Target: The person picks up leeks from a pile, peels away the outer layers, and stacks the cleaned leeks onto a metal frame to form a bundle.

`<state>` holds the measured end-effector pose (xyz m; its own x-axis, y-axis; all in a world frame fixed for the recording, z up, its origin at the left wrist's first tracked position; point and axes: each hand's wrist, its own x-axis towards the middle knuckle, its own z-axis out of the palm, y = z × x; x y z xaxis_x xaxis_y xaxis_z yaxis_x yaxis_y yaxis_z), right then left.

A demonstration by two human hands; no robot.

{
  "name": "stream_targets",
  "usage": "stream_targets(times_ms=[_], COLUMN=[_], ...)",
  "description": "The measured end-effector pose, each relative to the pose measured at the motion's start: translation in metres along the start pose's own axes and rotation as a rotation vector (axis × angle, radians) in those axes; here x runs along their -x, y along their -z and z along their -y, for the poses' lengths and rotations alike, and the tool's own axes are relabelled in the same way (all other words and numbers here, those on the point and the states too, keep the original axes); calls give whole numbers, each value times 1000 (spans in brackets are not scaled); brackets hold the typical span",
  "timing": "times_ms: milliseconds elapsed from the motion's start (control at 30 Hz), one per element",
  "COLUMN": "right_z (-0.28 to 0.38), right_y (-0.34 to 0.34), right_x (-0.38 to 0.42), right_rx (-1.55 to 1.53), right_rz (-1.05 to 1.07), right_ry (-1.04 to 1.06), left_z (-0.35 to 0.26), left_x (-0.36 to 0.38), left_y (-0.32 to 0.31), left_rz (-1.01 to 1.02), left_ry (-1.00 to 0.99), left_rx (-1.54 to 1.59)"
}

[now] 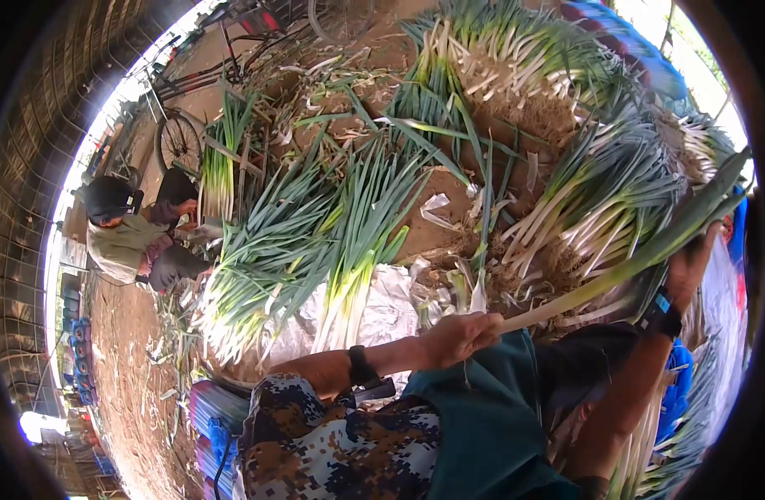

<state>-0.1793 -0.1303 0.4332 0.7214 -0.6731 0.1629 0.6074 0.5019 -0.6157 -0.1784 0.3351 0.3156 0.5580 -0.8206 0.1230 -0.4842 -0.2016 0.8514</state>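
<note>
A long green onion (595, 293) stretches across in front of my body, its pale stalk toward the left and its dark green leaves up to the right. My left hand (461, 337) is closed round the pale root end, with the fingers wrapped over it. At the leafy end my right hand (689, 260) is closed on the leaves, partly blurred and partly behind them. Trimmed-looking green onions (349, 287) lie in a pile on a pale plastic sheet (391, 304), beyond my left forearm. Untidy green onions with roots (595, 196) are heaped near my right hand.
Another person (128, 237) crouches at the left beside a bundle of green onions (220, 171). More green onions (515, 54) lie at the back. Peeled leaf scraps (441, 210) litter the dirt ground. A wheel (179, 142) stands at the upper left, and blue sheeting (678, 392) lies at the right.
</note>
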Motion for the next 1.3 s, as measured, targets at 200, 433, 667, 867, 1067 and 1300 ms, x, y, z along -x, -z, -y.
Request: stream_targets(times_ms=[200,433,667,867,1067,1300], right_z=[108,227,263,281,322,372], right_y=[118,141,103,131,113,128], right_x=[-7,67,187,233,304,522], right_rx=[57,-30,-145,5,-122,265], right_rz=[51,216,98,-244,-490,-773], right_ry=[88,263,464,844,1063,1092], left_z=[7,6,-18,58,-29,-150], left_x=[-16,-57,-146,-225,-295,-316], left_y=[-2,-8,-46,-115,-155,-283], left_rz=[127,583,466,245,179,556], left_ry=[-107,511,527,355,596,330], left_rx=[81,794,866,751,995,960])
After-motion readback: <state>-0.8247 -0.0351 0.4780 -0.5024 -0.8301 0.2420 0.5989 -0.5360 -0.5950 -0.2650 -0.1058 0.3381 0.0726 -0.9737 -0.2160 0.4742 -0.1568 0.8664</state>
